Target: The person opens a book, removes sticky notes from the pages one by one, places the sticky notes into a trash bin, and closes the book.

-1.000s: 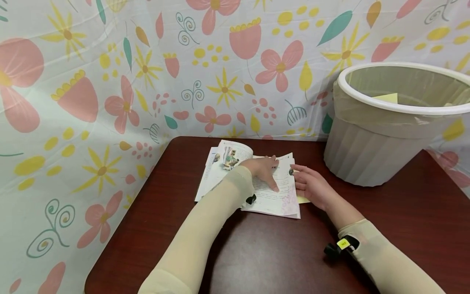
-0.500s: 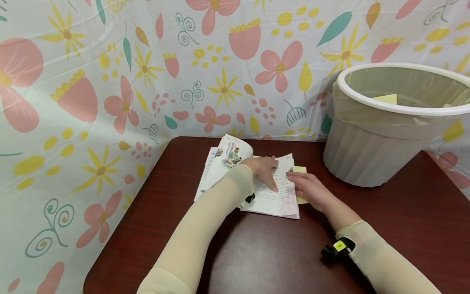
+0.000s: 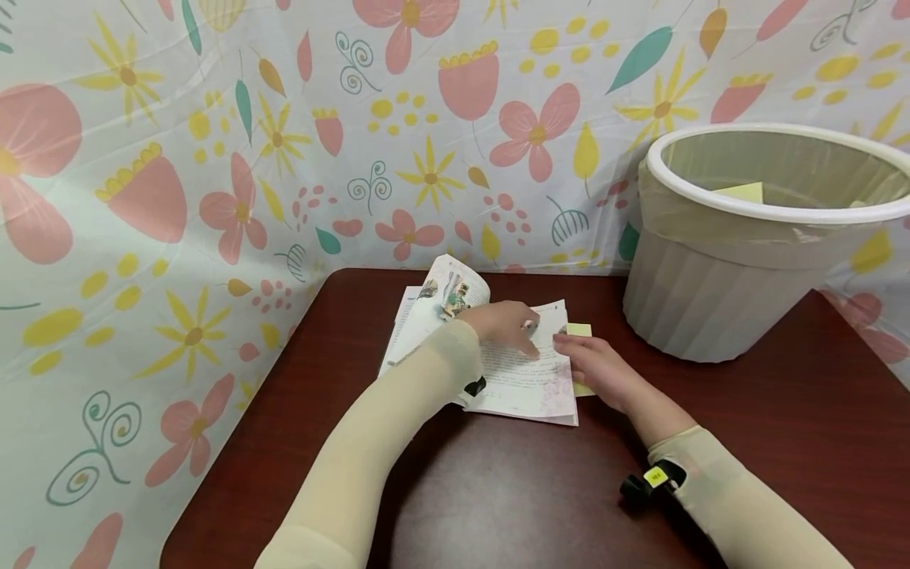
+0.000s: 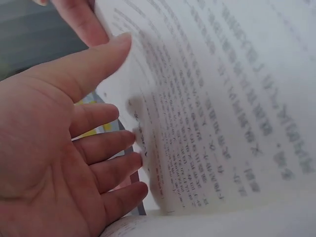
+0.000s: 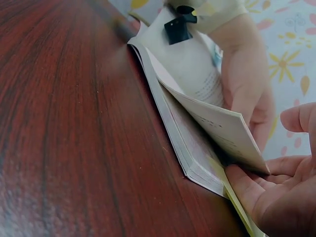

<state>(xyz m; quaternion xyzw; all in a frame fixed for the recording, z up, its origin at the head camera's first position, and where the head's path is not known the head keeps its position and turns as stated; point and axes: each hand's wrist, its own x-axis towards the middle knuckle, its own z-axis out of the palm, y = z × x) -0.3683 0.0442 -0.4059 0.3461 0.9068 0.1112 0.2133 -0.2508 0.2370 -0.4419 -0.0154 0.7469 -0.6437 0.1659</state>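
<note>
An opened book lies on the dark reddish-brown table, toward its far edge and to the left of the wastebasket. Its left-side leaf is curled upward and carries a coloured illustration; the right-side page shows printed text and a pale purple pattern at the lower corner. A yellow sheet projects from the book's right edge.

The left hand reaches across the book and lies over the right-side page, thumb and fingers extended and apart, grasping nothing. Whether all its fingertips touch the paper cannot be determined.

The right hand is at the book's right edge, digits relaxed and spread, not clenched. In the right wrist view, several leaves stand raised from the stack below; one digit is tucked beneath them, next to the yellow sheet, while another is clear of the paper. No firm grip is seen.

Both sleeves are cream-coloured. A black device with a yellow label is fitted at the right wrist. The wastebasket has a white rim and a translucent liner; yellow paper shows inside. Floral-patterned fabric hangs behind the table.
</note>
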